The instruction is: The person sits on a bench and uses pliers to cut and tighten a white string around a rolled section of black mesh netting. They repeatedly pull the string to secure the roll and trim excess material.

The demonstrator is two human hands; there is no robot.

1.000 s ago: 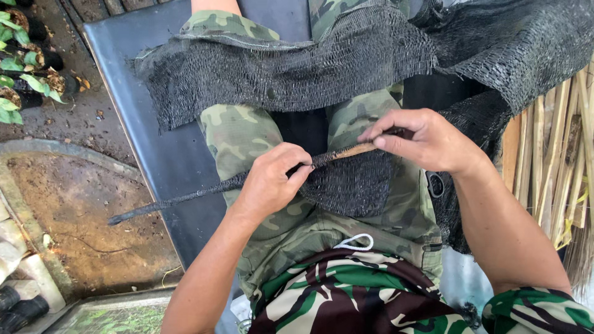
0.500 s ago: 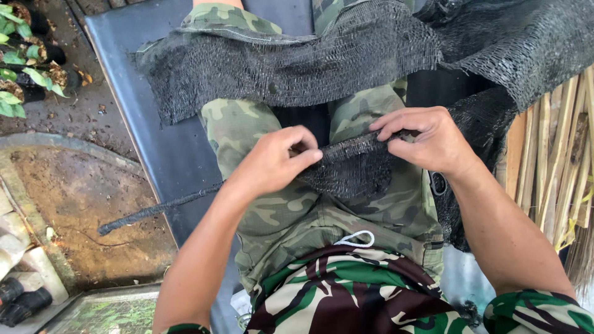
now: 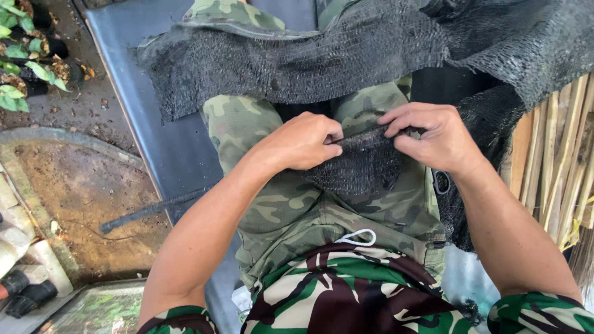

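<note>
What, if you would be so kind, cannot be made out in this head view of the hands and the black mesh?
- Left hand: fingertips curl under, so its grip on the black mesh is hidden.
- Right hand: whatever it pinches is covered by mesh folds.
- Dark rod: its near end vanishes behind the left forearm.
- Bamboo strips: cut off by the right edge.
- Potted plants: cut off at the left edge.
</note>
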